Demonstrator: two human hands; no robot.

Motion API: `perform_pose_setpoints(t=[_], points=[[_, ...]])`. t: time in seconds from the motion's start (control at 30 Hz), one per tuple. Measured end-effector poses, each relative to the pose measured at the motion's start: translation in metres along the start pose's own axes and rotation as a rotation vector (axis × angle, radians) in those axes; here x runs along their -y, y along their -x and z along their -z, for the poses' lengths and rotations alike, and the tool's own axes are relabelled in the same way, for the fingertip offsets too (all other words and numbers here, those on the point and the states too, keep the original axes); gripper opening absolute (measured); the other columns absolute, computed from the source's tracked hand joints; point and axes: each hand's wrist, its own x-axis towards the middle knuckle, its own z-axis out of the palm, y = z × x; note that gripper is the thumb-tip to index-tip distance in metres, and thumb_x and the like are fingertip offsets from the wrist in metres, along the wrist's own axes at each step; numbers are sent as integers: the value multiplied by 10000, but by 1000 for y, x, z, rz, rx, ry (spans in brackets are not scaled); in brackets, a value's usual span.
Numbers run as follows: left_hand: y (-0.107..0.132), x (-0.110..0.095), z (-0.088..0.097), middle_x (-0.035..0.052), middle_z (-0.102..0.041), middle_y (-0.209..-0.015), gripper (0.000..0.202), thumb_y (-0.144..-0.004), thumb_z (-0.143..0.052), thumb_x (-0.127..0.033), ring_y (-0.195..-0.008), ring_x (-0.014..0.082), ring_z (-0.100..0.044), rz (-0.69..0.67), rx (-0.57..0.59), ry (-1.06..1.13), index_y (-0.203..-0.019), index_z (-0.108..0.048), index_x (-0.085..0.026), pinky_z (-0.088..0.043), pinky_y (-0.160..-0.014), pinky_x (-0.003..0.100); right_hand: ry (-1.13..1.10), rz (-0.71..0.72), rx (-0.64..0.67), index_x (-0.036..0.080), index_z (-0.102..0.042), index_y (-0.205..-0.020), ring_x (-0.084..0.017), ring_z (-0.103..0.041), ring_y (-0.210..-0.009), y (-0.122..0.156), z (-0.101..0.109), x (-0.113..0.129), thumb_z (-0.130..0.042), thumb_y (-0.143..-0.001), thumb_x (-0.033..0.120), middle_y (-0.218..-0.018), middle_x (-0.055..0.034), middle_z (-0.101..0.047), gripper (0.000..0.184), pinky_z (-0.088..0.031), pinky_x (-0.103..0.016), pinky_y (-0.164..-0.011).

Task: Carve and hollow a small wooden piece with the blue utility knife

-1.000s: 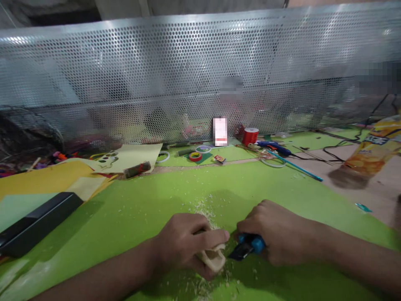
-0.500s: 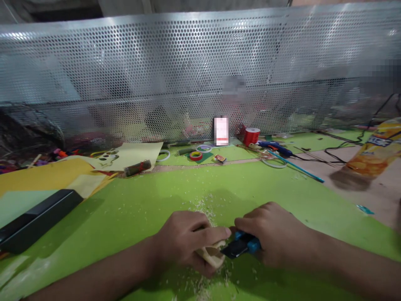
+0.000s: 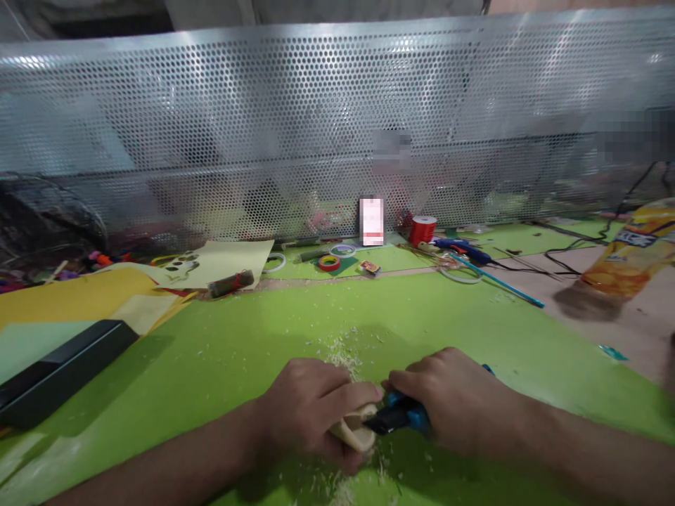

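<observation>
My left hand is wrapped around a pale, hollow, wood-like piece, its open end turned to the right. The fingers cover most of the piece. In my right hand is a blue and black utility knife, pointed left with its dark tip at the mouth of the hollow. Whether the tip touches the inner wall I cannot tell. Pale shavings lie scattered around both hands on the green sheet.
A long black box and yellow paper lie at left. Farther back are a red tape roll, a red ribbon spool, a blue glue gun and a lit phone before a perforated metal panel. An orange snack bag stands at right.
My right hand has shifted slightly left with the utility knife, bringing its tip farther into the hollow's mouth. My left hand keeps its hold, almost in the same place.
</observation>
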Motion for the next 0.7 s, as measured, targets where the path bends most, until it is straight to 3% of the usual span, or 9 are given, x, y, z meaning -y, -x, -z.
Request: perform_pose_setpoints(t=[0.2,0.4,0.53,0.7], points=[[-3,0,5,-9,-597,-614,467,-979,-343,-551,-468,133,-523,-23,58,-69,-1157,-530,-161,-355,-452,251,88,-76,32,236,-643,-859,-250,-658,-588,-1,-3,11,-542,-627,112,-719,-32,-717,282,-209,-297,-484],[-5,0,4,-17,-567,-586,471,-990,-279,-554,-446,127,-490,-19,22,-59,-1098,-536,-174,-328,-442,248,61,-124,51,238,-646,-856,-265,-661,-600,0,-6,15,-558,-612,142,-718,-42,-719,277,-215,-296,-482],[-2,1,2,-20,-580,-640,372,-959,-416,-536,-492,121,-507,50,30,40,-1016,-532,-187,-342,-463,240,-14,-53,-2,247,-636,-854,-236,-656,-617,-2,-5,6,-536,-613,152,-732,-22,-718,278,-259,-284,-509],[1,3,0,-25,-586,-667,354,-899,-566,-518,-512,108,-497,72,21,105,-1030,-539,-191,-336,-471,215,-70,42,29,239,-610,-752,-201,-616,-574,4,4,-4,-537,-596,168,-653,-6,-684,187,-253,-275,-500]])
